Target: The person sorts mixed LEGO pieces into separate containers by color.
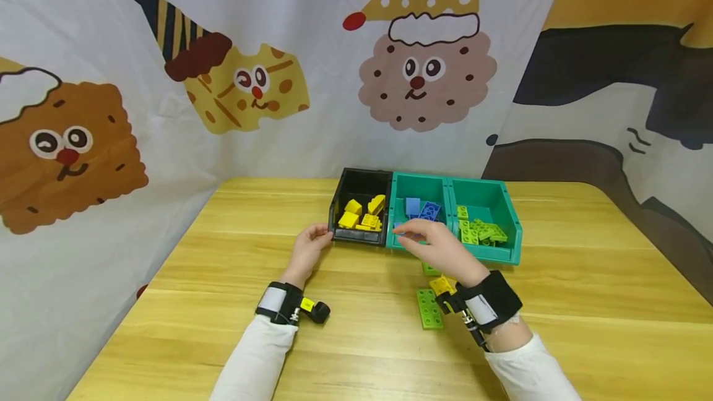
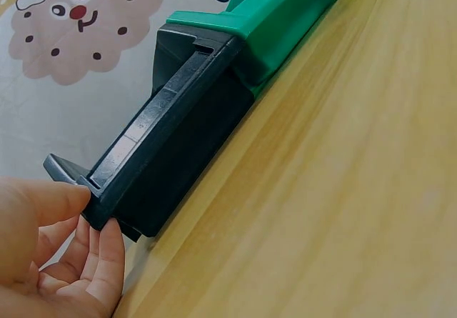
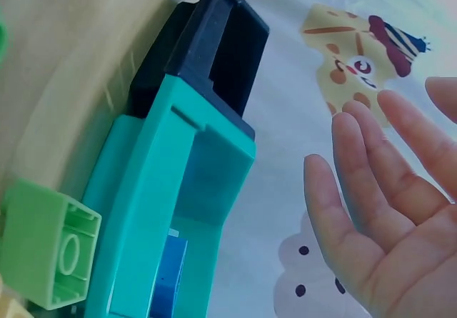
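Left hand [image 1: 309, 244] at frame centre, fingers pinching near left corner of black bin [image 1: 360, 206]; yellow bricks [image 1: 363, 214] inside. Right hand [image 1: 440, 246] over front edge of middle teal bin [image 1: 418, 185], fingers straight, holding nothing. Blue bricks [image 1: 423, 208] in that bin, green bricks [image 1: 480, 229] in right teal bin [image 1: 511, 218]. Loose green plate [image 1: 429, 309] on bench [image 1: 585, 277] below right wrist.

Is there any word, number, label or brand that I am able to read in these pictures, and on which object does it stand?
No readable text.
Black bin: faint raised marks on its front lip in the left wrist view, too blurred to read.
Backdrop cloth: only cartoon cookie and cheese drawings, no letters.
Teal bins, bricks and wrist straps: no lettering visible.
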`<state>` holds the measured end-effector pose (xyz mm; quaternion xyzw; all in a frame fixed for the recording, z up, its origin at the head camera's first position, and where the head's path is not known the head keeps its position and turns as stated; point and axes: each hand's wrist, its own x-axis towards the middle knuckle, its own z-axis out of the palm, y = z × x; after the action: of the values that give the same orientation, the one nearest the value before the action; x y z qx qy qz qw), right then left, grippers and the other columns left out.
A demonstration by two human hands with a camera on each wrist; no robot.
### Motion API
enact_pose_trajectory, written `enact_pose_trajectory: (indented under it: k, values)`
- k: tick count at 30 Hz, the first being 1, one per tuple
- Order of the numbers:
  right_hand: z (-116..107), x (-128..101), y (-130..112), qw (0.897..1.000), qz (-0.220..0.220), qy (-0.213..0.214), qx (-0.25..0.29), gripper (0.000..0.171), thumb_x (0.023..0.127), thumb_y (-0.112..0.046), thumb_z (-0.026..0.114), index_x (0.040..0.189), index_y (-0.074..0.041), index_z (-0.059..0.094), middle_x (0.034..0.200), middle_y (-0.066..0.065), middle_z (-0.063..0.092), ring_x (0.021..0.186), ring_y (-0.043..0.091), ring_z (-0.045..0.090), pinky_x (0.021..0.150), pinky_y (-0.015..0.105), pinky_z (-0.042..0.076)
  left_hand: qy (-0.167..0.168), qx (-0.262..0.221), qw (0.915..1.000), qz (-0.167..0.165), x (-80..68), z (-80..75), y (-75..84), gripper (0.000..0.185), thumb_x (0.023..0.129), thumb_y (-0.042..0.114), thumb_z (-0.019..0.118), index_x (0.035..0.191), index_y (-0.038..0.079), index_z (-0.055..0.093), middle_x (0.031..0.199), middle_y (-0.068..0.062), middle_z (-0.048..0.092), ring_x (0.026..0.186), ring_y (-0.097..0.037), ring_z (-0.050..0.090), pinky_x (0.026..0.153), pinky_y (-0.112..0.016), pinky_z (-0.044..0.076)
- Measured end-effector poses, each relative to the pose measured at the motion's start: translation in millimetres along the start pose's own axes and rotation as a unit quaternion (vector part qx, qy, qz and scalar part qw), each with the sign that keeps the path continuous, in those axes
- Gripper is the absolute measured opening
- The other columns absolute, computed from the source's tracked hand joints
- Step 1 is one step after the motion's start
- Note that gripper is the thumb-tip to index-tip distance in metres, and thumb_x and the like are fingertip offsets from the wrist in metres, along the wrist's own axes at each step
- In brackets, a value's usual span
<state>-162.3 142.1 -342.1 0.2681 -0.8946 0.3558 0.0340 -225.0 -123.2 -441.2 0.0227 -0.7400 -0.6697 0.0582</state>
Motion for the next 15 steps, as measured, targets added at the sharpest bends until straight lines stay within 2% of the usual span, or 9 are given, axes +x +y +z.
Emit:
enact_pose_trajectory:
  k: [8,15]
  values:
    - [0,-18,2,1.0,-0.001,0.003,0.012,0.025,0.096,-0.018,0.055,0.118,-0.011,0.065,0.119,0.007,0.064,0.108,0.025,0.06,0.089,0.041,0.052,0.001,0.003,1.0,-0.008,-1.1,-0.2,1.9,0.023,0.091,0.005,0.06,0.111,-0.005,0.061,0.103,-0.014,0.061,0.088,-0.011,0.055,0.083,-0.027,0.05]
    - [-2,-29,7,1.0,-0.003,-0.001,-0.001,0.024,0.096,-0.016,0.055,0.116,-0.008,0.065,0.115,0.008,0.066,0.105,0.026,0.061,0.088,0.044,0.052,0.001,0.005,1.0,-0.006,-1.4,0.2,2.2,0.024,0.091,0.005,0.06,0.112,-0.006,0.061,0.104,-0.015,0.062,0.088,-0.011,0.056,0.082,-0.026,0.05]
